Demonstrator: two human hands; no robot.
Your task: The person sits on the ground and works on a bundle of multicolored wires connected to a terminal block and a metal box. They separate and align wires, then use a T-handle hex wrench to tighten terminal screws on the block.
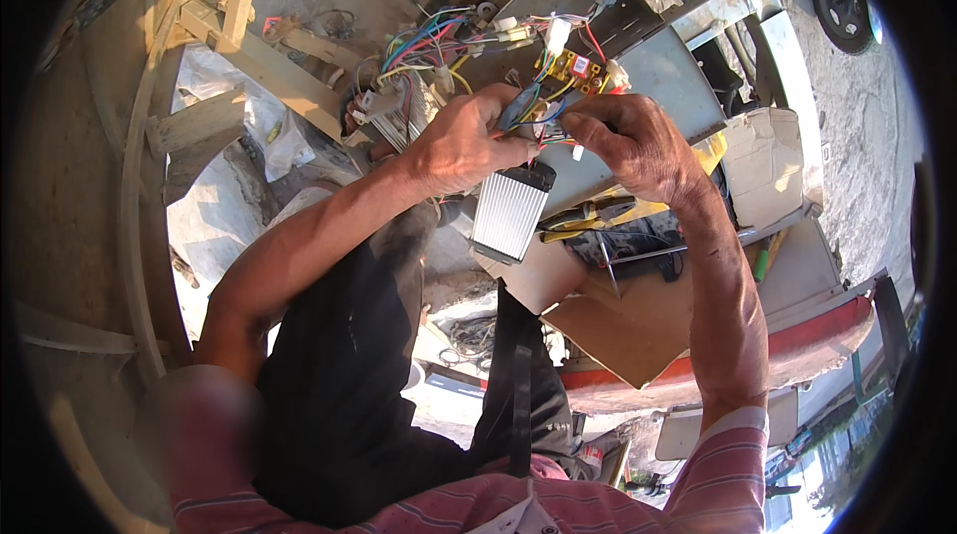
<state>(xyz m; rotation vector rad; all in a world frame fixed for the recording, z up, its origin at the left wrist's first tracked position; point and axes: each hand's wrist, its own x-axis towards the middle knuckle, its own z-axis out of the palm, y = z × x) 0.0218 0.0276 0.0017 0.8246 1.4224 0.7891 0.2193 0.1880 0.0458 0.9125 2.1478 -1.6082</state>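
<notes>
My left hand and my right hand are close together at the middle, their fingers closed on a bundle of thin coloured wires and small connectors. Below them lies a silver finned metal box with wires at its dark upper end. Above, a tangle of wires with white plugs runs across a metal housing, beside a small yellow component. Another ribbed metal part sits left of my left hand, partly under wires. My fingertips are partly hidden among the wires.
Wooden slats and clear plastic lie left. Right are pliers on yellow material, a green-handled tool, cardboard and a red-edged metal body. A black wheel stands at the upper right.
</notes>
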